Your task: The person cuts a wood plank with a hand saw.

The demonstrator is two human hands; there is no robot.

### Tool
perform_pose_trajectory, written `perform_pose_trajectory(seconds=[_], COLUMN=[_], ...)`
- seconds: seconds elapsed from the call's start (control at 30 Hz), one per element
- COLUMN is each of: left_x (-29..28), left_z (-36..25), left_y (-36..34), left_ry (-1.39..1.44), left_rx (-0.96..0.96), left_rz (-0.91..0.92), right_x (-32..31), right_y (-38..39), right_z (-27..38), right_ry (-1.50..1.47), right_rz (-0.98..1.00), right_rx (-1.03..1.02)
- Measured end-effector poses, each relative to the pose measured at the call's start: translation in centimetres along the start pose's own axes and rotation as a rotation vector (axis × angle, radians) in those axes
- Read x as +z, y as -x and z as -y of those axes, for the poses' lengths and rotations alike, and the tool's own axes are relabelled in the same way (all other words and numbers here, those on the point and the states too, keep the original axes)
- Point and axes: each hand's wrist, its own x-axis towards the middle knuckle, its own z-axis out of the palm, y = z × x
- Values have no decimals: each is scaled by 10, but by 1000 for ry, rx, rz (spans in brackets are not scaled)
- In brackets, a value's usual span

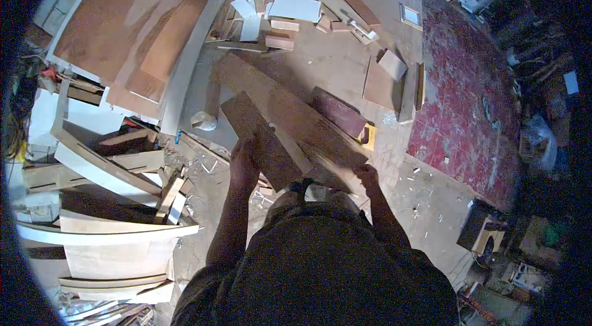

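Note:
My left hand [245,156] grips the edge of a short, darker brown board [262,138] at the middle of the view, tilted diagonally. My right hand [365,173] has its fingers curled at the near end of a longer brown plank [280,98], which runs diagonally from the upper left beside the short board. Just beyond the plank lie a maroon piece [336,110] and a small yellow object [369,134], too small to identify. A crumpled pale item [203,120] sits left of the short board.
Offcuts and white pieces [293,8] lie across the work surface [394,36]. Large sheets [105,24] stand at upper left, with stacked curved boards [117,258] below. A worn red surface [462,104] is at right, beside clutter and a dark tool box [481,227].

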Motion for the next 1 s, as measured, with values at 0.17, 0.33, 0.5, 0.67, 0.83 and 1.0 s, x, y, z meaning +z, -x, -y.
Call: perform_pose_trajectory(seconds=[0.17,0.33,0.5,0.67,0.83,1.0], left_x=[6,13,33,57,62,61], left_z=[1,12,11,11,9,3], left_y=[-25,-34,-21,-10,15,42], left_ry=[-162,-43,-984,506,262,515], left_rx=[-37,-12,350,-110,59,52], left_rz=[-5,36,42,118,-64,-45], right_x=[24,16,-13,0,31,35], right_y=[-3,-9,-35,-73,-84,-92], right_z=[-24,-18,49,139,170,166], right_ry=[205,830,672,966,1072,1057], right_rz=[70,-12,-260,-231,-49,-109], right_rx=[-433,-567,-538,-779,-685,-822])
